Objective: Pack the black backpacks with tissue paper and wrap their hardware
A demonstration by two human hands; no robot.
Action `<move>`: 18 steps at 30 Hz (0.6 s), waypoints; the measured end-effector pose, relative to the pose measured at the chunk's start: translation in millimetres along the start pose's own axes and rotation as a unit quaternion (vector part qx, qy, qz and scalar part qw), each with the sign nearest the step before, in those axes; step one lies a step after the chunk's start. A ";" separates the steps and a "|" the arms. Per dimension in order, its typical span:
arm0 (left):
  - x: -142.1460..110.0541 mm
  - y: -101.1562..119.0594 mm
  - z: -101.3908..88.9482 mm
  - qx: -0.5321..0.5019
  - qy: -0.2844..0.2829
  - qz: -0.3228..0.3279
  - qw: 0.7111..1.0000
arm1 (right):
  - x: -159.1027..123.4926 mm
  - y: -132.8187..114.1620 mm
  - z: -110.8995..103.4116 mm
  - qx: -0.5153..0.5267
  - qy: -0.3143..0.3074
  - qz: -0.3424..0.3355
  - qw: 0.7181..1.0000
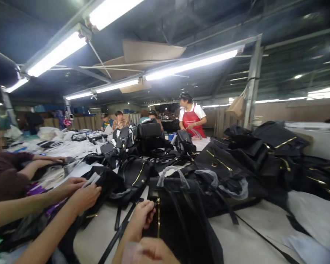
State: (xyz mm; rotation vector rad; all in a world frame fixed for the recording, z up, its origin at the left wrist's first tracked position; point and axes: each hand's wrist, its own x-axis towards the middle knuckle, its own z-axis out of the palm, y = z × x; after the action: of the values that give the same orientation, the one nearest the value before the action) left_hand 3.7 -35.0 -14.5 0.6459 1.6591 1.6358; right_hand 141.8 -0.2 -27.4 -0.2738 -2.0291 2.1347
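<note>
A black handbag (181, 220) with a gold zipper lies on the table in front of me. My left hand (142, 216) is closed, pinching the bag's left edge beside the gold zipper (158, 212). At the bottom edge my right hand (154, 252) is curled low over the bag's near corner; what it holds is blurred. Plastic-wrapped handles (172, 172) arch over the bag's top.
A co-worker's two hands (79, 192) at the left hold a white slip against another black bag (107, 183). Several black bags with gold trim (236, 161) are piled across the pale table (253, 227). A person in a red apron (191, 119) stands at the far end; others sit at the back left.
</note>
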 end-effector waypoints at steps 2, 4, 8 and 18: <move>-2.6 7.7 -6.5 0.020 0.001 -0.004 1.000 | 15.1 2.7 -4.5 -0.020 0.070 0.015 0.997; -6.4 12.6 -10.2 0.037 -0.005 -0.004 0.999 | 23.1 4.9 -17.5 -0.033 0.158 0.039 0.986; -12.4 13.2 -7.0 0.060 -0.004 0.011 0.998 | 27.6 7.0 -34.5 -0.006 0.215 0.058 0.975; -16.0 3.0 1.8 0.080 0.019 0.030 0.996 | 46.1 -0.5 -31.1 0.033 0.196 0.044 0.979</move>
State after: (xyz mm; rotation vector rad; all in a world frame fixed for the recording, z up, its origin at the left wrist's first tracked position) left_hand 14.6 -45.9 -9.2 0.7541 1.8272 1.5766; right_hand 105.3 41.7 -28.8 -0.7220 -1.7458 1.9962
